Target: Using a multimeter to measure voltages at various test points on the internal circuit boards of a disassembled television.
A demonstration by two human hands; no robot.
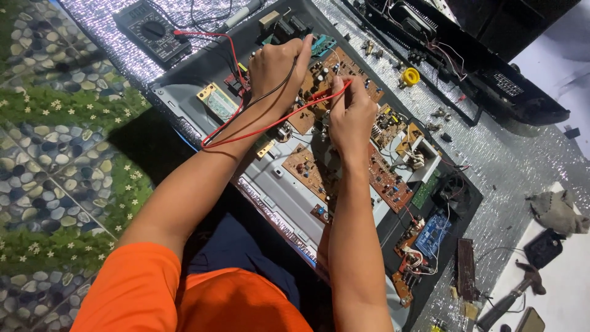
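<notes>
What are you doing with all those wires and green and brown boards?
A person in an orange shirt leans over an opened electronic chassis full of brown circuit boards. The left hand holds a probe with a black lead, the right hand one with a red lead, both pressed onto the board. The leads run back to a multimeter lying on the silvery mat.
</notes>
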